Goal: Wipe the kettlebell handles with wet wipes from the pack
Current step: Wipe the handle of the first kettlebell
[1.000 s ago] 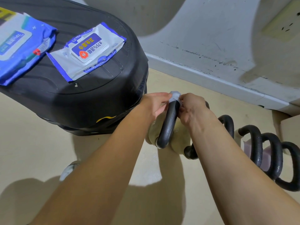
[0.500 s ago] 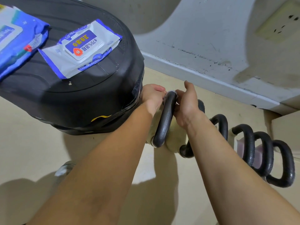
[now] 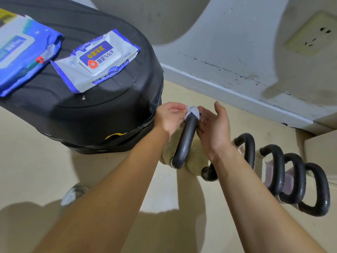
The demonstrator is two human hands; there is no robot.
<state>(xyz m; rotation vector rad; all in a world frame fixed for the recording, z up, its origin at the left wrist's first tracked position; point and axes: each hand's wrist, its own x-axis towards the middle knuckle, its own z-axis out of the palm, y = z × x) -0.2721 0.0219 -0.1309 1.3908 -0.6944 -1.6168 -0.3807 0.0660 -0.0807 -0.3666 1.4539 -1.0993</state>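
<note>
I'm wiping the first kettlebell handle (image 3: pixel 186 143): left grip (image 3: pixel 169 117) pinches the wet wipe (image 3: pixel 193 111) over its top, right grip (image 3: pixel 213 128) flat-fingered alongside; next I'd drag it downward.

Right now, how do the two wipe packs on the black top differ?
The blue plastic wipe pack is cut off by the left frame edge; the white plastic wipe pack with a dark blue label shows whole, to its right. The blue looks bulkier than the white. Both lie flat on the black top.

Bright light from behind me, hard shadows on floor (image 3: pixel 27 161) & wall (image 3: pixel 228 42). Edges warp; left pack (image 3: pixel 23 57) slightly blurry.
</note>
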